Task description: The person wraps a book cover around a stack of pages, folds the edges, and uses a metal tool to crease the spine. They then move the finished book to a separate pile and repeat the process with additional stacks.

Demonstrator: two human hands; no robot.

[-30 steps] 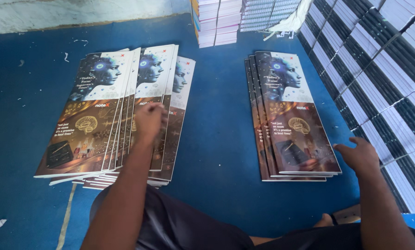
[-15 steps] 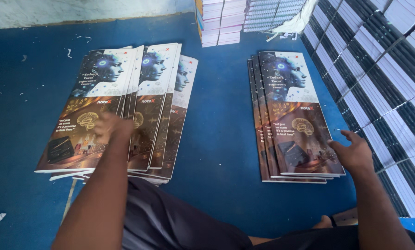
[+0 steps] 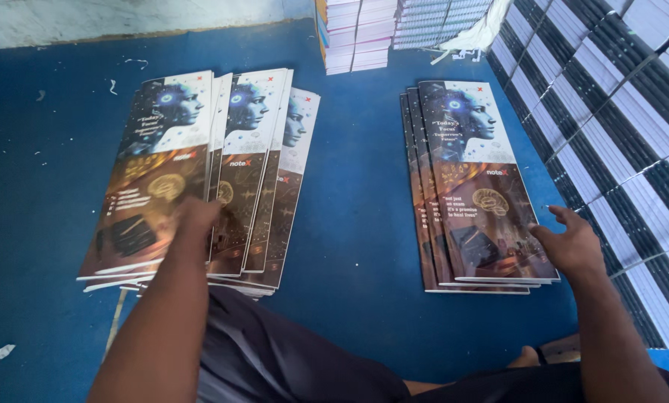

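Left hand (image 3: 194, 216) lies flat, fingers loose, on the fanned stack of glossy notebook covers (image 3: 200, 172) spread over the blue floor (image 3: 357, 194); it pins them rather than grips. Right hand (image 3: 570, 242), open, touches the near corner of the neater cover pile (image 3: 473, 186), beside bundled notebook blocks (image 3: 618, 112). Slick covers could slide and the fan could skew if the palm pushes sideways.

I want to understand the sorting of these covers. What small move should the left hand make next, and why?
Probably the left hand should slide the top cover of the left pile sideways to free it. The hand lies flat on that fanned pile, with nothing pinched yet. The right hand rests at the edge of the right pile, which looks neater.
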